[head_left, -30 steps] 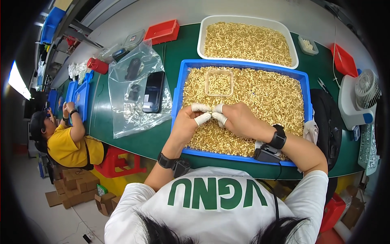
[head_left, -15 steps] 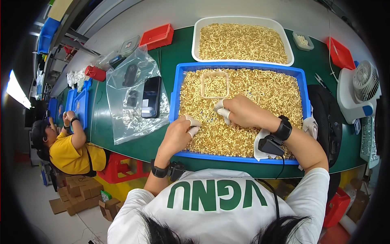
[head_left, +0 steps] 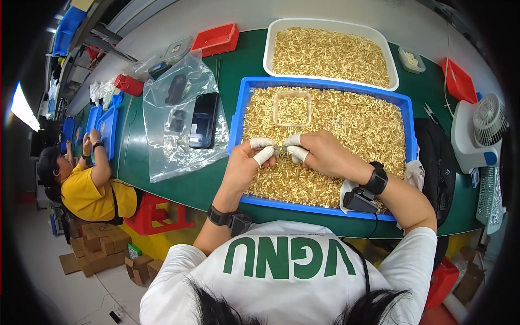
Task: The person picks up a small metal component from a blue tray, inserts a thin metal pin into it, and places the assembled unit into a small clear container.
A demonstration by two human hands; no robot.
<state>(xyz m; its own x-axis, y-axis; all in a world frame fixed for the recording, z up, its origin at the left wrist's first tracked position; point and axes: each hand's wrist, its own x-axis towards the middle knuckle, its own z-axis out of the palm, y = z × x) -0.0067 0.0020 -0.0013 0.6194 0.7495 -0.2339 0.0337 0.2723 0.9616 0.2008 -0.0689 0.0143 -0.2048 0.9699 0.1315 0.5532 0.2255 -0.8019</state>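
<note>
Standing along a grey wall (head_left: 241, 13), the long green desk (head_left: 187, 189) bends at its edges in this wide view, and below it a pale floor (head_left: 40, 265) carries cardboard boxes (head_left: 105, 244). On the desk is a blue tray (head_left: 236, 124), filled with small brass-coloured pieces (head_left: 325, 189), and a clear box (head_left: 292, 125) sits among them. Above this tray are the left hand (head_left: 244, 165) and the right hand (head_left: 322, 154), with white covers on some fingertips. The grip of each hand is pinching one end of a thin dark rod (head_left: 279, 147), which lies crosswise between them; the fingers hide its ends. Behind the tray stands a white tub (head_left: 268, 51) with similar pieces. To the left, a clear plastic bag (head_left: 162, 143) lies partly under a black phone (head_left: 204, 120); to the right are a black bag (head_left: 433, 173) and a white fan (head_left: 490, 116). A dark wrist device (head_left: 360, 200) covers part of the tray's near right side. Farther left, a co-worker in yellow (head_left: 97, 192) sits on a red stool (head_left: 157, 216).
</note>
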